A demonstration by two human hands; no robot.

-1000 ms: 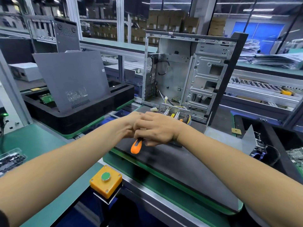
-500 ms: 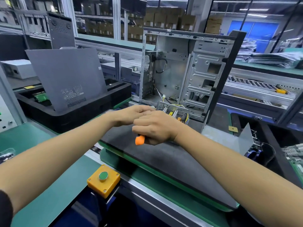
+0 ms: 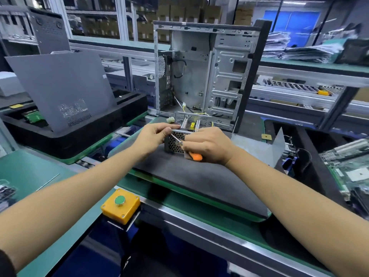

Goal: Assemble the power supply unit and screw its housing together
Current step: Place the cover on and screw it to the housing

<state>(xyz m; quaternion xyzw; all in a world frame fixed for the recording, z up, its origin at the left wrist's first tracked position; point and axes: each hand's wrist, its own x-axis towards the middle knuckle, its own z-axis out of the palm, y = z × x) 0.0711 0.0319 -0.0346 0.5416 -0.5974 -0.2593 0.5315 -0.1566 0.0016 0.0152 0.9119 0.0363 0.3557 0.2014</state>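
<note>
The power supply unit [image 3: 175, 143], a small metal box with a perforated honeycomb side, stands on the dark foam mat [image 3: 199, 176]. Its top is uncovered, showing white parts and a yellow component. My left hand [image 3: 154, 136] pinches the unit's upper left edge. My right hand [image 3: 207, 145] grips an orange-handled screwdriver [image 3: 194, 156]; its thin shaft points up-left across the perforated side toward my left fingers. The shaft's tip lies by my left fingertips; whether it touches a screw is hidden.
An open metal computer case [image 3: 209, 76] stands upright just behind the unit. A grey side panel [image 3: 60, 86] leans in a black tray at left. A yellow box with a green button [image 3: 119, 204] sits at the bench front. Circuit boards [image 3: 351, 166] lie at right.
My hands have come apart: the right hand moved right and turned the screwdriver so its handle points down-right. The power supply's perforated side, covered before, now shows between them.
</note>
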